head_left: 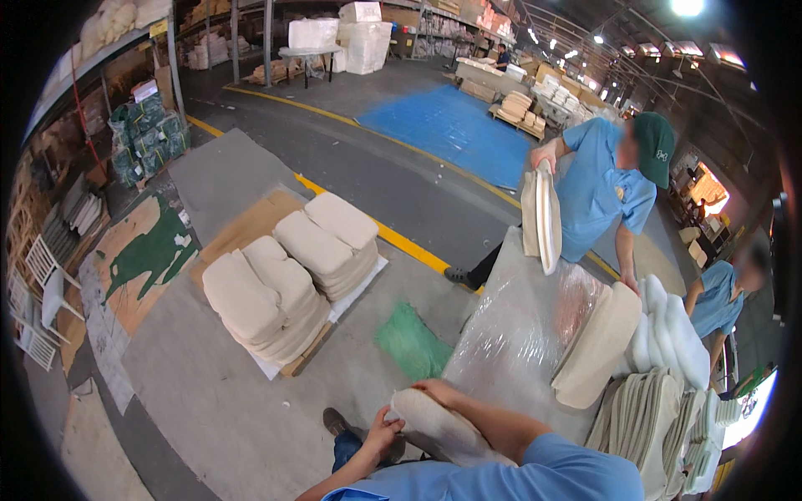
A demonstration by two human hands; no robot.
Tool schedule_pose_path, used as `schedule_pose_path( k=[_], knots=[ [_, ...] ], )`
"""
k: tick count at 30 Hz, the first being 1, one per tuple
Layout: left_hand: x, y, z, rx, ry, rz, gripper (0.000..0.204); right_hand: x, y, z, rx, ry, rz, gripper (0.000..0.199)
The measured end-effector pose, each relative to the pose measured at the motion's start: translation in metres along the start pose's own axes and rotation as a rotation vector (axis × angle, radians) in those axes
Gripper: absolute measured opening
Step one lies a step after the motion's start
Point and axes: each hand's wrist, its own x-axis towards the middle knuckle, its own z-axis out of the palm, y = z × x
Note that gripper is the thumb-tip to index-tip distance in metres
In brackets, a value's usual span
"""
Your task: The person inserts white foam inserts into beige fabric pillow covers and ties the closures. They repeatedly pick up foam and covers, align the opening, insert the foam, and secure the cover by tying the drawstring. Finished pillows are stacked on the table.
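A beige cushion point(455, 430) lies against my front, its rounded end pointing away from me. My left hand point(384, 432) pinches the left edge of that end, fingers closed on it. Over the top of the same end bends my right hand point(439, 391), closed on the cushion, with its forearm lying along the cushion's right side. The cushion's near end is partly hidden by my arm and shirt. Right of my hands stands a table covered in clear plastic point(510, 334), with another beige cushion point(597, 346) leaning at its right side.
A co-worker point(593, 184) across the table holds beige-and-white cushions point(541, 221) and touches the leaning cushion. Beige cushion stacks point(276, 309) sit on the floor at left, near a green plastic bag point(413, 341). More cushions point(639, 417) stand upright at right, near a second person point(723, 292).
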Motion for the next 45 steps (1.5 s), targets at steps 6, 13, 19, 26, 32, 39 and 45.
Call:
schedule_pose_path(
  k=[6, 13, 19, 26, 32, 39, 45],
  knots=[
    [0.004, -0.003, -0.003, 0.087, 0.01, 0.003, 0.058, 0.009, -0.023, 0.006, -0.26, -0.026, 0.146, 0.045],
    [-0.006, 0.0, 0.002, 0.32, -0.06, 0.004, 0.024, -0.022, -0.031, 0.018, -0.276, 0.21, 0.198, 0.041],
    [-0.002, 0.005, 0.003, 0.185, -0.068, 0.13, 0.012, -0.019, -0.01, 0.028, -0.004, 0.424, 0.065, 0.041],
    [0.002, 0.004, 0.021, 0.05, -0.047, 0.001, 0.009, 0.035, 0.037, 0.009, 0.114, 0.125, 0.292, 0.045],
    [-0.002, -0.007, 0.012, 0.256, -0.013, 0.362, 0.008, 0.052, 0.029, 0.025, 0.228, -0.005, 0.17, 0.058],
    [0.015, 0.008, -0.006, -0.099, 0.17, 0.056, 0.01, 0.049, -0.006, 0.029, -0.009, 0.036, 0.209, 0.055],
    [0.031, 0.028, -0.009, -0.135, 0.084, -0.078, 0.021, 0.059, 0.018, 0.026, 0.0, 0.077, 0.175, 0.047]
  ],
)
